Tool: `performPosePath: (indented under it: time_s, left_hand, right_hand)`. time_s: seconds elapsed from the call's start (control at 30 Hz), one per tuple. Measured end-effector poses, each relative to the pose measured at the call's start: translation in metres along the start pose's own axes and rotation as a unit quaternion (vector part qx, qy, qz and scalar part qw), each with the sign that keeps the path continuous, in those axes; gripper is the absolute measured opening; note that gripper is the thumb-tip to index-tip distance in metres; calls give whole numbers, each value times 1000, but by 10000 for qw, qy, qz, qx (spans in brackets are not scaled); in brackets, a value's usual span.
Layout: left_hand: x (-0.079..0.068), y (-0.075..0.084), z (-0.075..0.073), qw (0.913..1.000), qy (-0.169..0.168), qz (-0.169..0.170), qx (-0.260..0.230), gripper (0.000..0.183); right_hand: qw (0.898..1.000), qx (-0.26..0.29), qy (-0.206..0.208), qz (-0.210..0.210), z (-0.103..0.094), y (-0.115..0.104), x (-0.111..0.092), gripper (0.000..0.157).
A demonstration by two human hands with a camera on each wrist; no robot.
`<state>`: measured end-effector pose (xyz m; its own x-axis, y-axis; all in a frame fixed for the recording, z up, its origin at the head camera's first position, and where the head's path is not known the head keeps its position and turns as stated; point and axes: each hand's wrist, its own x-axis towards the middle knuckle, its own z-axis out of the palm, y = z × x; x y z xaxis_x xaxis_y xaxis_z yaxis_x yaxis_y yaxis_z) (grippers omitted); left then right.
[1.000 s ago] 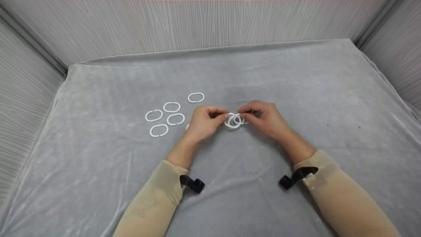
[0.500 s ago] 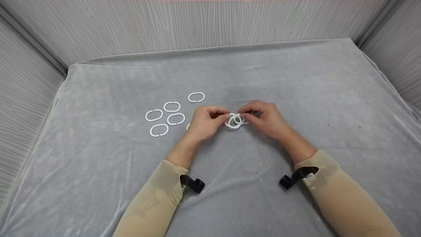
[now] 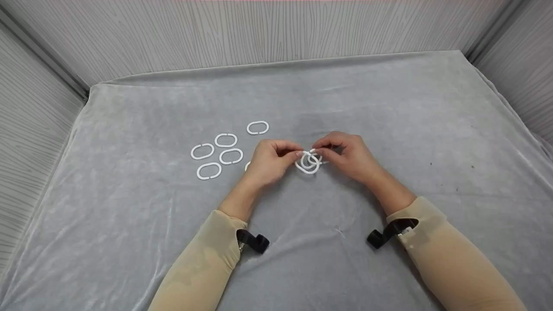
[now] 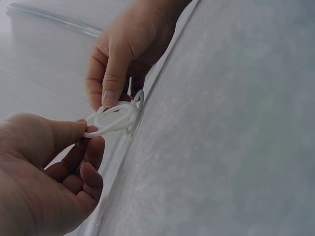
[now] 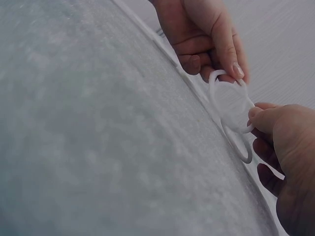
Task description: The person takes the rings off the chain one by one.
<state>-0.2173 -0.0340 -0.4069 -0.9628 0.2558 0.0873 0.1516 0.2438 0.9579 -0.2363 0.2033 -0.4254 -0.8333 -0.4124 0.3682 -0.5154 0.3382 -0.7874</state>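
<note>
Between the fingertips of both hands is a small cluster of white oval shower curtain rings (image 3: 308, 172), overlapping and looped through one another. My left hand (image 3: 268, 162) pinches one ring (image 4: 101, 132) between thumb and index finger, its other fingers curled below. From the other side, my right hand (image 3: 349, 156) pinches a ring at its edge, thumb on top. In the right wrist view the left hand's ring (image 5: 213, 93) stands upright, and another ring (image 5: 247, 155) hangs lower by the right fingers. Fingers hide part of the cluster.
Several loose white split rings (image 3: 209, 171) lie left of the hands, and a single one (image 3: 258, 128) is farther back. The left hand mostly covers another ring. Grey cloth (image 3: 389, 95) drapes the table, with wood-patterned panels (image 3: 276, 30) behind and at both sides.
The left hand's ring has tilted down toward the person, so the rings in the cluster show more separately. Both hands stay almost in place; the loose rings have not moved.
</note>
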Motion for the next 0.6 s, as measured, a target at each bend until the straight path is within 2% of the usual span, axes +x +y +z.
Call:
performPosePath:
  time_s: [0.6]
  left_hand:
    - [0, 1, 1, 9997, 54, -49, 242, 11]
  right_hand:
    - [9999, -64, 8, 144, 0, -1, -1, 9]
